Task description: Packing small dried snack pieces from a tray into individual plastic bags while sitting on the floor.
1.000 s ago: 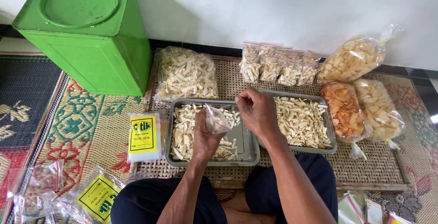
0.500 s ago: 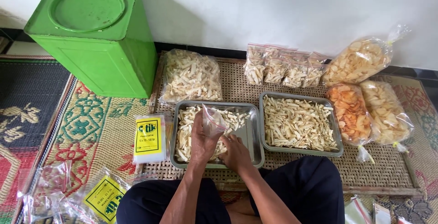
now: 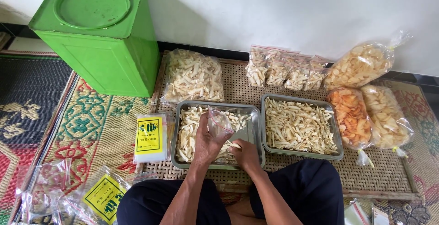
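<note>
Filling step – left hand [image 3: 206,143] pinches small clear bag [image 3: 219,123] open over left tray [image 3: 256,135], right hand [image 3: 244,154] closed on chips [image 3: 234,146] at its near edge – next, tip them into the bag mouth.

The left hand [image 3: 206,143] covers part of the small clear bag [image 3: 219,123], and the right hand's fingers [image 3: 241,148] hide what they pinch.

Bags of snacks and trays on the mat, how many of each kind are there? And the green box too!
Metal trays of pale sticks: 2
Big bag of pale sticks: 1
Small zip bags of sticks, in a row: about 4
Big bags of round crackers: 3
Green tin box: 1
Total: about 11
</note>
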